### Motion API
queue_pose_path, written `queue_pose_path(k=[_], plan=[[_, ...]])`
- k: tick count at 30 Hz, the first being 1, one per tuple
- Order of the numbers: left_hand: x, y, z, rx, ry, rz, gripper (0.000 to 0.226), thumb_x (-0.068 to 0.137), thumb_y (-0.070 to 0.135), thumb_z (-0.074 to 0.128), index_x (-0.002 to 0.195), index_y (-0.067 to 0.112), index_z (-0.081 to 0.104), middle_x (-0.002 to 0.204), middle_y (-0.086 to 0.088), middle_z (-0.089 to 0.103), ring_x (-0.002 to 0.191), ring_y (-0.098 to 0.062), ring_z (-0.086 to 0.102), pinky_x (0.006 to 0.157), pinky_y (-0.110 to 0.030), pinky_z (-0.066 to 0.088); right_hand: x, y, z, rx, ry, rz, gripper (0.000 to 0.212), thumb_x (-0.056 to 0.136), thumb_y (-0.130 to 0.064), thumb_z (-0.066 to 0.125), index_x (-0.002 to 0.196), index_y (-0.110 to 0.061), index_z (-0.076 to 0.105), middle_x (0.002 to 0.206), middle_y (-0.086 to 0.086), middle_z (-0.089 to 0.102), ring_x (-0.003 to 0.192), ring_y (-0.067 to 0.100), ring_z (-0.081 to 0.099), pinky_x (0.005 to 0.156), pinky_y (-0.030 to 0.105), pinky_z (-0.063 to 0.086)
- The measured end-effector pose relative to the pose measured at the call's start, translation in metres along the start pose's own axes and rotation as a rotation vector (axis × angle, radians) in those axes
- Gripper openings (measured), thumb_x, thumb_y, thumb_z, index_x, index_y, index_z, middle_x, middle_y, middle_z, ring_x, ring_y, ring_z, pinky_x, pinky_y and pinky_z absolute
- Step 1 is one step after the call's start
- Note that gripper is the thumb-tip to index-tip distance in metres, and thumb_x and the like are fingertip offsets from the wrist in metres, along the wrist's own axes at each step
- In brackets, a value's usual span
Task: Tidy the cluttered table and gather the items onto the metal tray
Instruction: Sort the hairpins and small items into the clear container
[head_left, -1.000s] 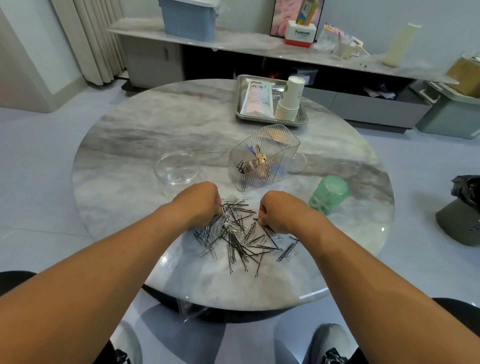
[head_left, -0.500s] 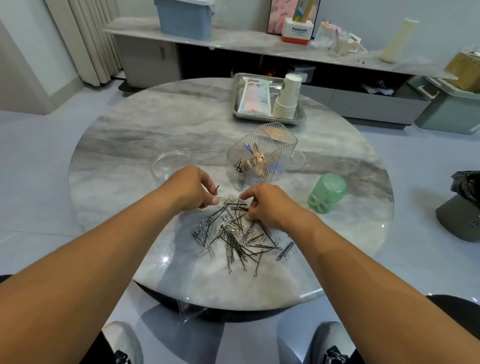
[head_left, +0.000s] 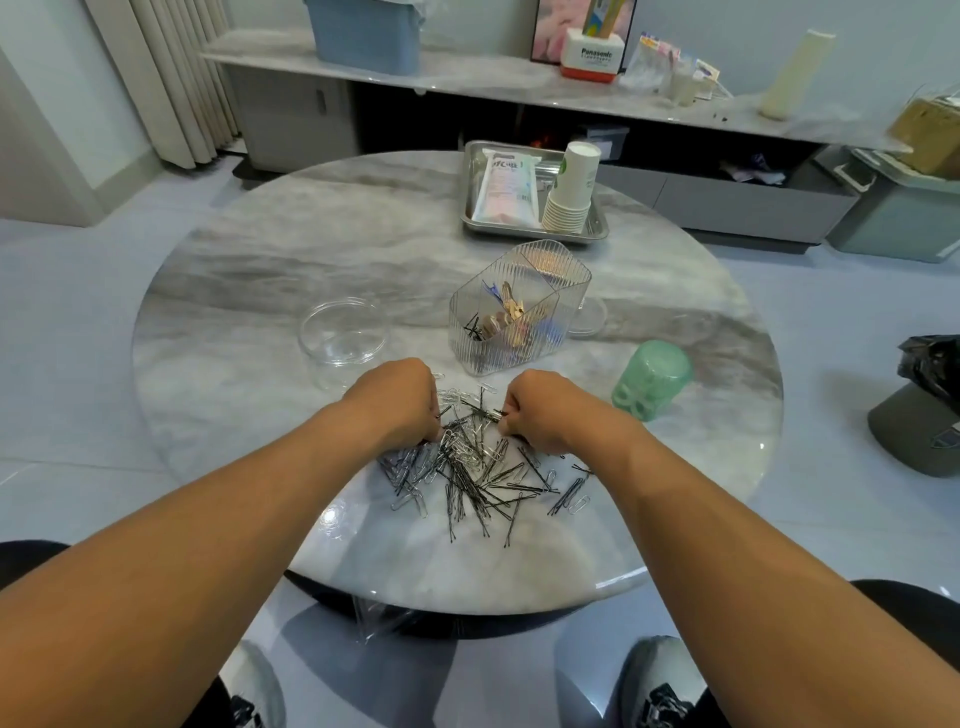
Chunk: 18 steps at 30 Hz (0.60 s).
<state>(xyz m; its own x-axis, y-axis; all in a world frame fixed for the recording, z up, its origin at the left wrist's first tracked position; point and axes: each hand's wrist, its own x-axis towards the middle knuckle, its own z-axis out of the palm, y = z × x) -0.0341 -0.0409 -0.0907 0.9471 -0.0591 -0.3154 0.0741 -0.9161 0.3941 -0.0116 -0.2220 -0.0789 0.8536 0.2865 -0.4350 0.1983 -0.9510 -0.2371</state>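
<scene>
A loose pile of black hairpins and silver paper clips lies on the near part of the round marble table. My left hand sits at the pile's far left edge, fingers curled down into the clips. My right hand is at the far right edge and pinches a few pins. Just beyond stands a clear ribbed container with clips and pins inside. The metal tray at the far side holds a white packet and a stack of paper cups.
An empty clear round dish sits left of the container, a clear lid behind it. A green upturned cup stands to the right. A low shelf with boxes runs behind the table. A black bag lies on the floor at right.
Both hands have drawn back down onto the far edge of the pile after reaching toward the ribbed container; the right hand now pinches pins again.
</scene>
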Motion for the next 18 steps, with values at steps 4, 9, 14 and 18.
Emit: queue_pose_path(k=[4, 9, 14, 18], plan=[[-0.001, 0.002, 0.002, 0.027, -0.033, -0.008, 0.036, 0.09, 0.013, 0.069, 0.059, 0.012, 0.052, 0.055, -0.004, 0.046, 0.055, -0.022, 0.044, 0.058, -0.031, 0.042, -0.007, 0.01, -0.014, 0.107, -0.016, 0.027, 0.026, 0.1, -0.024, 0.062, 0.077, -0.016, 0.055, 0.096, 0.016, 0.067, 0.083, 0.022, 0.054, 0.073, 0.032, 0.044], [0.006, 0.004, -0.009, -0.456, -0.059, -0.099, 0.019, 0.095, 0.023, 0.071, 0.093, 0.004, 0.07, 0.075, -0.01, 0.067, 0.061, -0.017, 0.058, 0.063, -0.03, 0.052, -0.01, 0.026, -0.015, 0.465, 0.065, 0.025, 0.015, 0.091, -0.014, 0.075, 0.081, -0.011, 0.063, 0.084, 0.013, 0.072, 0.069, 0.017, 0.054, 0.065, 0.029, 0.048], [0.007, 0.007, -0.009, -0.76, -0.208, -0.146, 0.008, 0.099, 0.009, 0.062, 0.1, 0.002, 0.067, 0.079, -0.004, 0.074, 0.056, -0.008, 0.055, 0.059, -0.023, 0.045, -0.007, 0.031, -0.015, 0.553, 0.107, 0.07, 0.021, 0.076, -0.014, 0.089, 0.074, -0.016, 0.068, 0.062, -0.006, 0.066, 0.05, 0.005, 0.055, 0.047, 0.019, 0.043], [0.006, 0.008, -0.006, -0.996, -0.295, -0.193, 0.013, 0.1, 0.003, 0.058, 0.112, 0.004, 0.062, 0.08, -0.006, 0.075, 0.061, -0.01, 0.061, 0.065, -0.023, 0.05, -0.009, 0.032, -0.019, 0.629, 0.111, 0.059, 0.023, 0.072, -0.013, 0.092, 0.075, -0.017, 0.07, 0.062, -0.006, 0.067, 0.048, 0.003, 0.054, 0.043, 0.016, 0.04]])
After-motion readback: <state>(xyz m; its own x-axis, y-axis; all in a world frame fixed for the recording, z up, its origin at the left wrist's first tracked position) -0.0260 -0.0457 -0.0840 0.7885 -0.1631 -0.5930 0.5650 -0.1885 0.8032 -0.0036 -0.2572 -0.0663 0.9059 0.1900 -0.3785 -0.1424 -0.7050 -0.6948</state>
